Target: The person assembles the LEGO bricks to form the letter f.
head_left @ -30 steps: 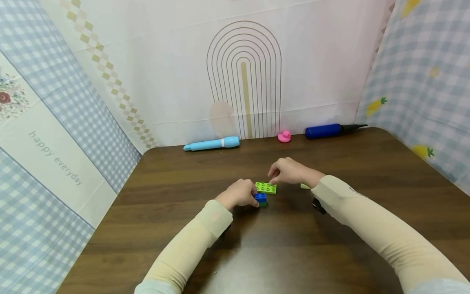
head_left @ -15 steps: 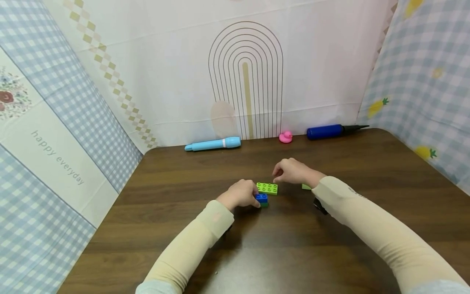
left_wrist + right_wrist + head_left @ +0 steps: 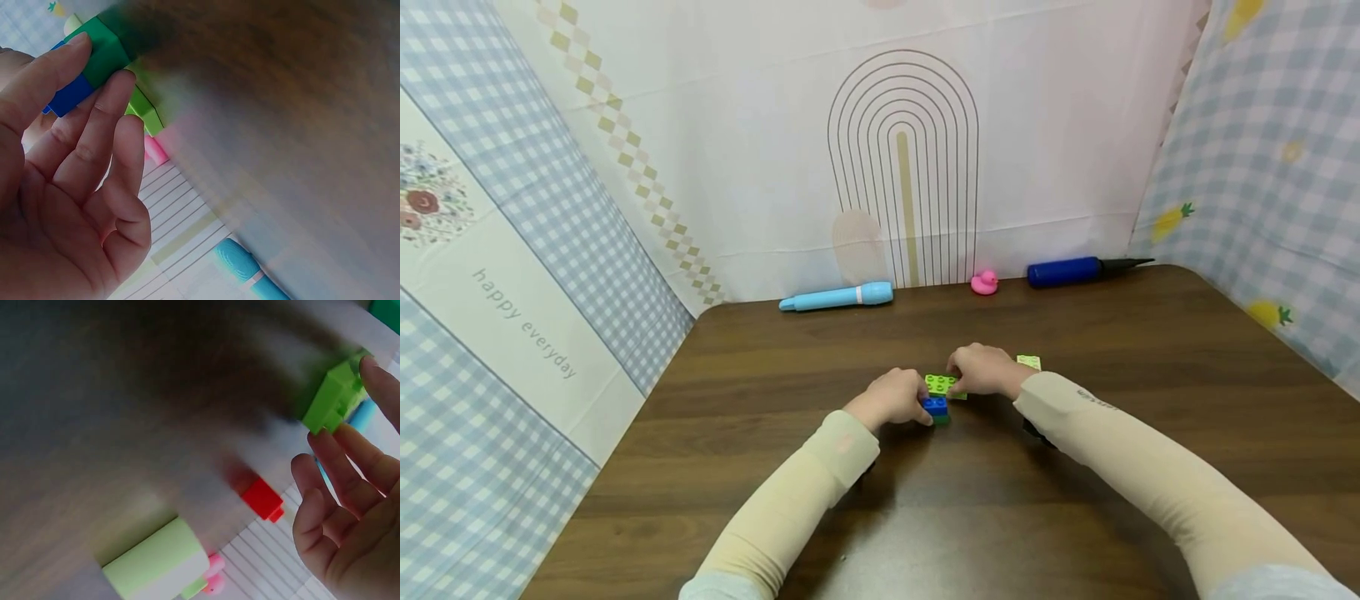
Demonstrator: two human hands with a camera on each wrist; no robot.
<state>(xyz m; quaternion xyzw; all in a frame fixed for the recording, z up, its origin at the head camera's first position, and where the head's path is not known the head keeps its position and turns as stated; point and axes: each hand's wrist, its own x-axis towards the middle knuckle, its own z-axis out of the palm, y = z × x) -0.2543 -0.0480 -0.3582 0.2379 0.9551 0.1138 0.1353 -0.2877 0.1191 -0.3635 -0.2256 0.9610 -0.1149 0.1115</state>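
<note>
My left hand (image 3: pixel 891 396) pinches a small stack between thumb and fingers: a blue toy brick (image 3: pixel 934 403) on top of a dark green brick (image 3: pixel 106 53). Just behind that stack lies a flat lime green brick (image 3: pixel 937 382) with round studs on top. Thumb and fingertips of my right hand (image 3: pixel 988 371) are on the right end of this lime brick, one on each side in the right wrist view. A red brick (image 3: pixel 261 499) stands beyond the right hand's fingers, hidden in the head view.
Near the right wrist lies a pale green block (image 3: pixel 1028 362), partly covered by the sleeve. Along the back of the brown table (image 3: pixel 737 500) are a light blue toy microphone (image 3: pixel 838 297), a pink rubber duck (image 3: pixel 984 283) and a dark blue pump (image 3: pixel 1067 272). Printed cloths hang behind and beside.
My right hand has come down and left onto the lime green brick, after hovering just above and beyond it. More of the pale green block shows. The left hand keeps its grip.
</note>
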